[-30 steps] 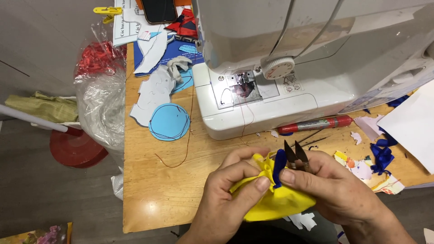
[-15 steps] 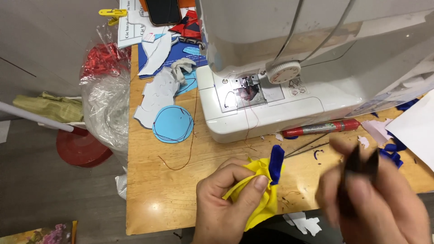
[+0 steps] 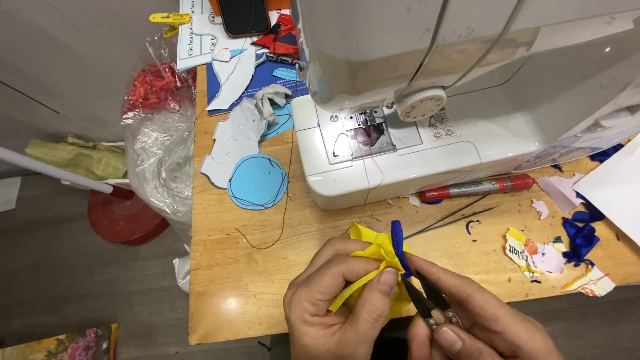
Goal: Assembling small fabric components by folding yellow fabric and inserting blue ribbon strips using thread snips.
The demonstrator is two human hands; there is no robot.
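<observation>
My left hand point(image 3: 340, 300) pinches a small yellow fabric piece point(image 3: 373, 257) with a dark blue strip point(image 3: 398, 243) sewn along one edge, held just above the wooden table's point(image 3: 233, 293) front edge. My right hand point(image 3: 480, 320) grips small black thread snips point(image 3: 423, 297), whose pointed blades touch the fabric right below the blue strip. Both hands sit close together in front of the white sewing machine point(image 3: 400, 133).
A red marker point(image 3: 477, 189) and thin tweezers point(image 3: 453, 217) lie by the machine's base. Blue paper circle point(image 3: 258, 181), white pattern pieces point(image 3: 233, 133) and red thread lie at left. Blue and paper scraps point(image 3: 567, 247) at right. A plastic bag point(image 3: 160, 153) hangs off the left edge.
My right hand swung out to the right with the snips, then came back to the fabric; the blades now point up at the blue strip. The view has shifted slightly.
</observation>
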